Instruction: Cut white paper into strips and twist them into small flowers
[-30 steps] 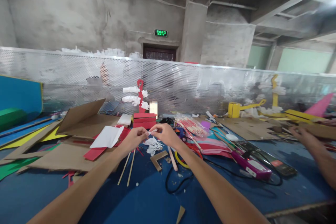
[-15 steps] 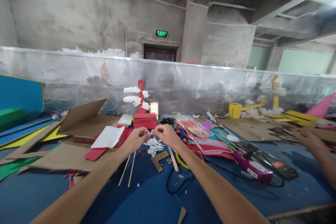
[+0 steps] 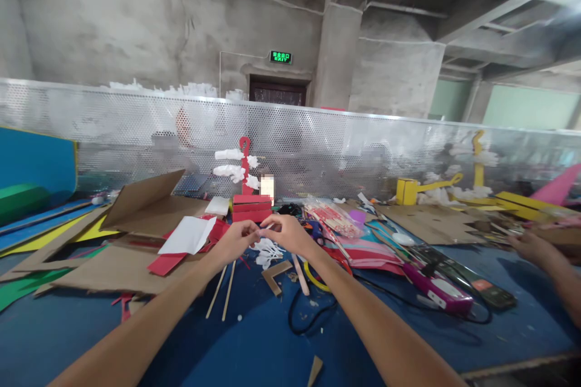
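Standing at the far left is a blue board (image 3: 40, 160), with a green piece (image 3: 22, 201) in front of it. Next comes a folded brown cardboard (image 3: 136, 208), and nearer the person a flat cardboard sheet (image 3: 106, 269). A white sheet (image 3: 188, 234) lies partly over a red piece (image 3: 164, 264). Two thin wooden sticks (image 3: 216, 293) rest side by side on the blue table (image 3: 195, 351), beneath the left forearm.

Then the left hand (image 3: 236, 240), its thumb and forefinger pinched together, meets the right hand (image 3: 289, 236), whose fingertips are likewise closed. Between them is a small white scrap (image 3: 270, 227), mostly covered by the fingers. Behind the hands sits a red box (image 3: 252, 212), below a red upright (image 3: 246, 163) bearing white tufts (image 3: 229, 154). Just under the hands lies a cluster of white pieces (image 3: 267, 254).

Rightward are an L-shaped brown piece (image 3: 274, 279), a pale pink rod (image 3: 300, 275) and a clear bag of sticks (image 3: 333, 217), then a purple device (image 3: 438, 291). At the far right is another person's hand (image 3: 535, 249), blurred; I cannot tell whether its fingers grip anything.
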Motion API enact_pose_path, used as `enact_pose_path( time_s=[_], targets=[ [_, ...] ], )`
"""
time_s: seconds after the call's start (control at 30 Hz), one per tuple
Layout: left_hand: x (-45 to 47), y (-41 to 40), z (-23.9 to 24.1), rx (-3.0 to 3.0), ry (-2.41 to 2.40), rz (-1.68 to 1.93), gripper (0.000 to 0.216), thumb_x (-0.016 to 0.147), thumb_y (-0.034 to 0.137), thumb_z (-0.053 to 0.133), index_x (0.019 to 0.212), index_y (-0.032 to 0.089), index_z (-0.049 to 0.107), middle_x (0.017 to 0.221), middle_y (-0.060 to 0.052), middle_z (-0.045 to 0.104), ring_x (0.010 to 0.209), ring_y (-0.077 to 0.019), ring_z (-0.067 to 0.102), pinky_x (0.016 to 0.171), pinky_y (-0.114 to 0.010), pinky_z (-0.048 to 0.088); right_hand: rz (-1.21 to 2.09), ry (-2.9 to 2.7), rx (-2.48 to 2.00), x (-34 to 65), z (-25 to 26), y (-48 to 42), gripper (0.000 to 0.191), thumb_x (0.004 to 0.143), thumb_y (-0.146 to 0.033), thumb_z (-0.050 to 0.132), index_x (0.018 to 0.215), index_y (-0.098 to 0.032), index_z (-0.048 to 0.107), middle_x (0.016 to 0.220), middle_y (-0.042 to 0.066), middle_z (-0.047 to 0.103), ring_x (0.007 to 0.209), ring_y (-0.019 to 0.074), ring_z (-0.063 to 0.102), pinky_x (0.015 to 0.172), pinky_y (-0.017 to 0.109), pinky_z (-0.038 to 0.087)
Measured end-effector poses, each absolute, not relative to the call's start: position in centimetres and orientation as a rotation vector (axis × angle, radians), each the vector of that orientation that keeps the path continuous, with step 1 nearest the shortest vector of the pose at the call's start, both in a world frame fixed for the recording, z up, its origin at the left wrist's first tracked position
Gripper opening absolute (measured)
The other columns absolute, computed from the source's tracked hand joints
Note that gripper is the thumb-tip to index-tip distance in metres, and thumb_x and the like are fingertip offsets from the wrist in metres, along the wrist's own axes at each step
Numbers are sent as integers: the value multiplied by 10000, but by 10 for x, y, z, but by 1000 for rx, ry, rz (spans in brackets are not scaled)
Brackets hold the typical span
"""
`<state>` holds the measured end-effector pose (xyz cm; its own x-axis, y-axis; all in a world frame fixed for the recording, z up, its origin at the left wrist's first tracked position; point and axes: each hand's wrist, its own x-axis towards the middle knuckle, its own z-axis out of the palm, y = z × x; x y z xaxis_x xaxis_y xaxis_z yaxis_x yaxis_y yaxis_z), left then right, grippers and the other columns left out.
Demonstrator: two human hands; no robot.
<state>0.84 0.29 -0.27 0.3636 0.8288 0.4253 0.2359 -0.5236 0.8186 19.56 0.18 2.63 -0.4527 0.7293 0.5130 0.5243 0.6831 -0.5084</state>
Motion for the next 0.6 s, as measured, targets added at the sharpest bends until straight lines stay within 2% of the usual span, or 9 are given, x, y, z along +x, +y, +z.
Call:
enact_pose_path(
  time_s=[0.07,0.23,0.6],
  targets=[
    [8,4,-4,1950,922,1140,325,791,461,575,773,137,588,684,-22,603,610,-133,552,583,-235,421,390,-2162,-926,194,27,0,333,779,-457,629,921,-162,688,763,39,695,665,148,628,614,217,441],
    [8,5,-5,1938,925,1145,323,780,461,591,786,138,586,678,-21,608,593,-130,545,575,-236,424,411,-2151,-905,192,24,2,251,802,-401,615,832,-161,680,786,43,694,692,148,635,636,222,450],
    [9,3,-2,1989,924,1170,313,791,458,578,787,146,592,666,-9,581,586,-125,527,558,-223,405,241,-2147,-992,193,22,5,236,824,-378,586,767,-171,682,663,21,668,607,133,585,587,213,384]
  ],
)
